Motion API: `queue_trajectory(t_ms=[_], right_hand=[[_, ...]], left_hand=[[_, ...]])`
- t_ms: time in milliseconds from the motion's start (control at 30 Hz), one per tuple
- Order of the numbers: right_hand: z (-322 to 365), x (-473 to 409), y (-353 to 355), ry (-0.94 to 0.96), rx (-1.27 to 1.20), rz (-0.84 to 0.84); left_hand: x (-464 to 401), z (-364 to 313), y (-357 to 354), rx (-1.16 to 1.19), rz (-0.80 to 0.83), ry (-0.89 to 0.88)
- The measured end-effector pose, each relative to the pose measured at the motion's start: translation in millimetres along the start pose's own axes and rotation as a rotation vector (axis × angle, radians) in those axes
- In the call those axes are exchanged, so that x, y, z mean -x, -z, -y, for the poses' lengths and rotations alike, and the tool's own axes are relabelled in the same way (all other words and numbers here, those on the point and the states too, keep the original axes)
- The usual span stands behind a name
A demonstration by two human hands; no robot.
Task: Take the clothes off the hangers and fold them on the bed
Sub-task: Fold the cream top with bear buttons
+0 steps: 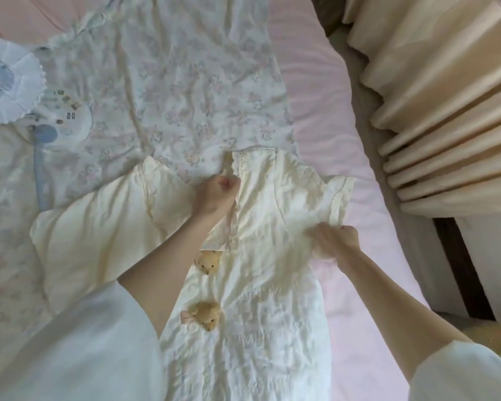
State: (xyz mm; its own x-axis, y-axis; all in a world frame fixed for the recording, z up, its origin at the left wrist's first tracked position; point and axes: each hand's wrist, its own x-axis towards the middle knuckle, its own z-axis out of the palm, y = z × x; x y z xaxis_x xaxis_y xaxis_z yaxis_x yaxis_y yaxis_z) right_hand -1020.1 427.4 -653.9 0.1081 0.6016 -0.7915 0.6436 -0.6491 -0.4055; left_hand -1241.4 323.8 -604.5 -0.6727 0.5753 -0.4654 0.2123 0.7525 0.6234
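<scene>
A cream dress [261,285] with two small teddy bears [206,261] sewn on its front lies flat on the pink bed [315,111]. My left hand [214,192] grips the fabric at the dress's neckline, fingers curled. My right hand [333,241] pinches the cloth under the right short sleeve, near the armpit. The left sleeve [104,227] spreads wide to the left. A pale floral garment [191,76] lies spread on the bed above the dress. No hanger is in view.
A white ruffled round item [9,82] and a round white device [67,117] with a blue cord lie at the left. Beige pleated curtains [446,111] hang along the bed's right side, with a dark wooden post [460,270] below them.
</scene>
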Motion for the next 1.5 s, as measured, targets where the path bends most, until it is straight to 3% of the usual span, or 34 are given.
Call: queue_trajectory(t_ms=[100,267,333,433,533,667,733,833,967,1033,1133,1300,1433,1500], right_hand=[[4,1,11,0.176,-0.069,-0.094],[25,16,43,0.458,-0.018,-0.356],[32,7,52,0.456,0.065,-0.387],[26,-11,60,0.291,0.286,-0.297],[9,-12,55,0.247,0.403,-0.300],[14,11,23,0.684,0.452,-0.438],[28,22,-5,0.918,0.447,-0.364],[51,46,-50,1.205,0.461,-0.208],[73,71,-99,1.382,0.605,-0.021],[83,75,-115,1.410,0.696,0.036],[99,78,-129,1.343,0.902,0.129],[121,93,-160,1.232,1.063,0.212],[135,102,-170,1.170,0.766,0.032],[142,106,-174,1.091,0.616,0.050]], left_hand=[[-18,-8,-8,-0.068,-0.004,-0.019],[-27,-40,-9,0.117,-0.135,-0.233],[-34,-44,-13,0.021,-0.106,-0.268],[-42,-32,-20,-0.165,-0.037,-0.276],[-36,-17,-9,-0.265,-0.164,-0.293],[-31,16,31,-0.400,-0.363,-0.259],[-29,35,55,-0.492,-0.434,-0.131],[-25,56,80,-0.587,-0.411,0.053],[-31,76,108,-0.508,-0.322,0.225],[-34,85,121,-0.483,-0.244,0.210],[-30,89,131,-0.277,-0.153,0.037],[-25,92,149,-0.200,-0.259,-0.239],[-27,92,158,-0.189,-0.517,-0.300],[-31,89,159,-0.139,-0.550,-0.253]])
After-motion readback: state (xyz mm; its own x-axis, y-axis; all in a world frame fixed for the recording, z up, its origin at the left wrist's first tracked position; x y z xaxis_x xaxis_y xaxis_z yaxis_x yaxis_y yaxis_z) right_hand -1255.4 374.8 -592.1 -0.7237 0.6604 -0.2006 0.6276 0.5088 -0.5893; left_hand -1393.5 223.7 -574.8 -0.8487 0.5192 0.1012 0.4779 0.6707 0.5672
